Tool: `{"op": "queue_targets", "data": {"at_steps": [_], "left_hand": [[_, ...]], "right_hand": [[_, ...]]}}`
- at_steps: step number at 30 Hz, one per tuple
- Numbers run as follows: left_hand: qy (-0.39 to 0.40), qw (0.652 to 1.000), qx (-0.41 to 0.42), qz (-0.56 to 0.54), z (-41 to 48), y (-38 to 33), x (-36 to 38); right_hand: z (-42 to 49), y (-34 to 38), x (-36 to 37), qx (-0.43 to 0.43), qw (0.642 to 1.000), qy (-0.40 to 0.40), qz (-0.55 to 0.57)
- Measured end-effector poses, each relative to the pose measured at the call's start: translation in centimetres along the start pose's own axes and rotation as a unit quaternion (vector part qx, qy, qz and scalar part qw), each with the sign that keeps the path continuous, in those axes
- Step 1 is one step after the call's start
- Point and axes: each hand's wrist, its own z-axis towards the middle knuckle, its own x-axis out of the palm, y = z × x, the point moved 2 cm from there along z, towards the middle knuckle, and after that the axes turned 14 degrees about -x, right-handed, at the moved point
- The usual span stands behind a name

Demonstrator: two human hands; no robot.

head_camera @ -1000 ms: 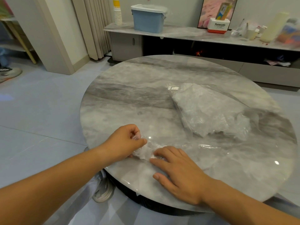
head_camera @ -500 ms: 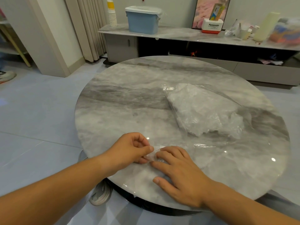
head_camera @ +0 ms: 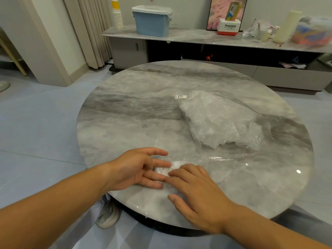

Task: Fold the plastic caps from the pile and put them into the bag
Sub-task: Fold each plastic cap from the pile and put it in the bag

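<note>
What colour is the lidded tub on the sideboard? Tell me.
The tub is light blue, with a white lid; head view.

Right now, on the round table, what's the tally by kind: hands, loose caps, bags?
Hands: 2, left hand and right hand, fingers straight.
Plastic cap: 1, pressed under both hands' fingers.
Clear bag: 1, stuffed with caps too crumpled to count.
Total: 4.
</note>
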Motion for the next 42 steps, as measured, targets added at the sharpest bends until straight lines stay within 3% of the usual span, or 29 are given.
{"op": "queue_targets", "data": {"at_steps": [3,6,9,11,13,20,24,26,29,32,36,37,39,42], "left_hand": [[0.001,1.000,0.007,-0.001,0.0,-0.4,0.0],[-0.131,0.987,0.078,0.048,0.7,-1.0,-0.7],[-0.247,0.929,0.145,0.235,1.3,-1.9,-1.2],[-0.253,0.896,0.132,0.341,1.7,-2.5,-0.8],[-0.238,0.884,0.096,0.391,1.9,-3.0,-0.1],[-0.171,0.932,-0.023,0.318,2.6,-2.6,0.8],[-0.116,0.974,-0.026,0.191,2.3,-2.2,0.6],[-0.100,0.989,0.000,0.108,2.0,-2.2,0.4],[-0.046,0.998,0.042,0.013,1.1,-2.7,0.9],[0.036,0.998,0.050,-0.025,-0.1,-2.7,2.1],[0.102,0.994,0.037,0.006,-0.9,-2.1,3.5],[0.114,0.993,0.033,0.016,-0.9,-1.9,3.7],[0.128,0.991,0.023,0.029,-0.8,-1.4,4.0],[0.121,0.992,0.000,0.023,-0.5,-0.8,4.2]], "right_hand": [[-0.4,-0.1,0.3,0.008,1.000,-0.001,-0.003],[-0.6,0.1,0.3,0.007,1.000,-0.005,0.000],[-0.7,-0.2,0.2,-0.014,1.000,0.010,0.015],[-0.9,-0.3,0.0,-0.036,0.999,0.022,0.023],[-1.0,-0.4,-0.3,-0.051,0.998,0.030,0.032],[-1.3,-1.2,-0.8,-0.051,0.997,0.007,0.055],[-1.3,-1.3,-1.2,0.032,0.994,-0.047,0.097],[-0.9,-1.2,-2.0,0.121,0.974,-0.087,0.171],[-0.1,-1.1,-3.5,0.224,0.904,-0.160,0.328],[0.6,-1.6,-4.6,0.242,0.807,-0.245,0.480],[0.8,-2.4,-5.4,0.231,0.689,-0.300,0.618],[0.8,-2.5,-5.6,0.233,0.676,-0.309,0.627],[0.7,-2.6,-5.9,0.232,0.683,-0.318,0.615],[0.7,-2.7,-6.0,0.216,0.744,-0.310,0.551]]}}
